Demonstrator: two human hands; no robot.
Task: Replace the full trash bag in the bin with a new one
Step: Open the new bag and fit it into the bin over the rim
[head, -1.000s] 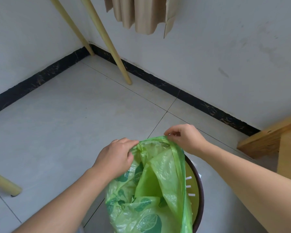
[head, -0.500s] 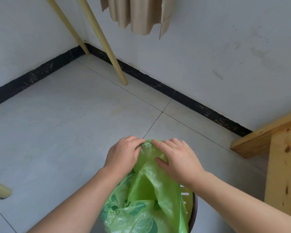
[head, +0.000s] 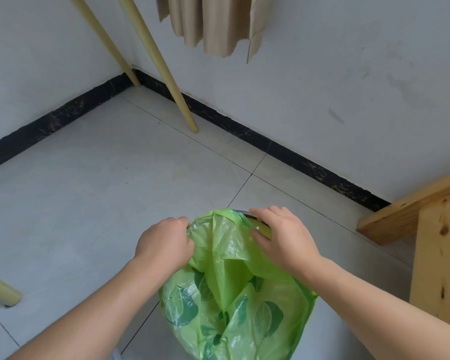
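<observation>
Head view, looking down at a tiled floor [head: 89, 193] in a room corner. At far left, the foot of a pale wooden leg [head: 0, 292] rests on the tiles; two more slanted wooden poles [head: 164, 71] stand against the far wall, with a beige cloth [head: 213, 24] hanging above them. Near centre, the left hand [head: 164, 242] has its fingers curled round the far-left edge of the green leaf-printed trash bag [head: 231, 294] and grips it. The bag's mouth stands open over the bin [head: 255, 218], of which only a dark sliver of far rim shows; the rest is hidden by plastic. The right hand [head: 283, 237] lies on the far-right edge with fingers mostly straight, pressing the film toward the rim; no pinch is visible there. At far right stands a piece of raw wooden furniture [head: 439, 255]. Judged step: fitting the new bag, its hem being stretched over the rim. The next move probably calls for folding the hem outward and down round the rim, working toward the near side without tearing the thin film.
</observation>
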